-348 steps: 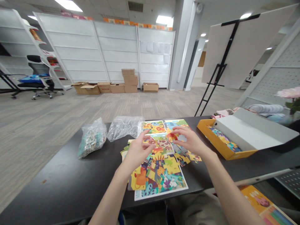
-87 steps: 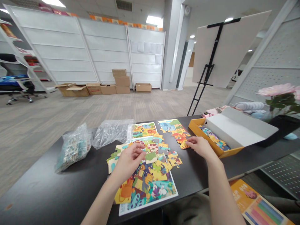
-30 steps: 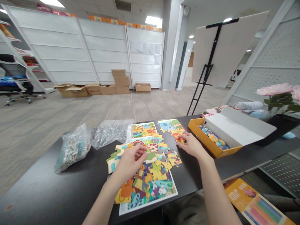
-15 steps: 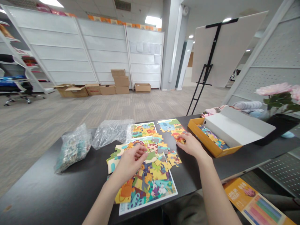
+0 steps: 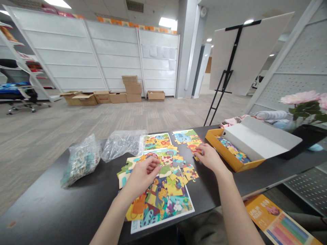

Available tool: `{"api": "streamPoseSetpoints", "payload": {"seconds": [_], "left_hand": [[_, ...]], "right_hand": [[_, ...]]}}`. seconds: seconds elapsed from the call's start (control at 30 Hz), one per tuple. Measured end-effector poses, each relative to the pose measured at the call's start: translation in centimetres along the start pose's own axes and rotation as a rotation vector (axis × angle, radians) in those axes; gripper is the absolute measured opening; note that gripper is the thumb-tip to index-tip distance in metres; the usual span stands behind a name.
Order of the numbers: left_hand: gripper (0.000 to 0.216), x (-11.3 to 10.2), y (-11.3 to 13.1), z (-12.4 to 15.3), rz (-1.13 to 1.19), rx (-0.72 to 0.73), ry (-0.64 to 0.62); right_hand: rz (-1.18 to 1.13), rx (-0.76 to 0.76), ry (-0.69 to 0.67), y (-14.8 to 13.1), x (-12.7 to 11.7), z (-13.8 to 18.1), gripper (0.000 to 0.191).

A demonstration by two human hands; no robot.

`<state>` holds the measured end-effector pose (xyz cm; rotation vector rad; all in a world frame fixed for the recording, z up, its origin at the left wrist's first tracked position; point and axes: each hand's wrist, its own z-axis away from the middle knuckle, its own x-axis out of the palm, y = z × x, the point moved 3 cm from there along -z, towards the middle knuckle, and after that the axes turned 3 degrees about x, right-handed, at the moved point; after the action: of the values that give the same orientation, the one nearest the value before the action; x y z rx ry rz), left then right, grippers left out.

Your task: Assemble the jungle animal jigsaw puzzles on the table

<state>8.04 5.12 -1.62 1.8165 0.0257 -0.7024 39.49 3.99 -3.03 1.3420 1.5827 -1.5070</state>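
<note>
A colourful jigsaw (image 5: 166,195) lies half built on a printed sheet near the front edge of the black table (image 5: 51,207), with loose pieces (image 5: 176,160) heaped at its far end. My left hand (image 5: 141,177) hovers over that heap, fingers curled in a pinch at a green piece (image 5: 165,170). My right hand (image 5: 208,158) rests further right, fingers pressed on an orange and red piece cluster (image 5: 194,147) joined below a blue and green section (image 5: 185,136).
Two clear plastic bags, one holding pieces (image 5: 81,160) and one crumpled (image 5: 122,143), lie at the left. An open orange box (image 5: 230,160) with a grey lid stands at the right, beside a pink flower (image 5: 302,98). A leaflet (image 5: 278,221) lies below the table edge.
My right hand has slid slightly toward the orange and red cluster and stays on it. My left hand holds its pinch over the heap, hardly moving.
</note>
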Motion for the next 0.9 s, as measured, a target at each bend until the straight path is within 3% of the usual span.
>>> {"api": "streamPoseSetpoints", "payload": {"seconds": [0.4,0.67,0.9], "left_hand": [[0.023,-0.6,-0.3,0.2,0.023,-0.026,0.023],[0.020,-1.5,-0.6,0.3,-0.134,-0.007,0.044],[0.018,-1.4,-0.8,0.4,-0.386,0.017,-0.001]], "right_hand": [[0.015,0.002,-0.049,0.0,0.2,-0.1,0.020],[-0.117,-0.001,0.140,-2.0,-2.0,0.5,0.026],[-0.185,-0.171,-0.063,-5.5,-0.5,1.5,0.024]]}}
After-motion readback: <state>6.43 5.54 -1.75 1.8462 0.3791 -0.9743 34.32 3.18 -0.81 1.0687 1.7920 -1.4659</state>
